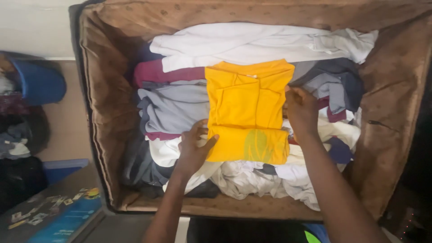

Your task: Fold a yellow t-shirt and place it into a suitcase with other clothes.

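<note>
A folded yellow shirt (246,110) lies on top of a pile of clothes inside an open brown suitcase (107,112). My left hand (194,145) rests at the shirt's lower left corner, fingers spread and touching its edge. At the right edge of the shirt is my right hand (300,110), its fingers curled onto the fabric there. Under the shirt lie a white garment (252,42), a grey one (173,105), a maroon one (157,72) and more white cloth (252,180).
The suitcase's brown lining rises on the left, back and right (387,126). A blue bucket (40,83) and a heap of dark clothes (18,135) sit at the left. A blue box with stickers (63,216) is at the lower left.
</note>
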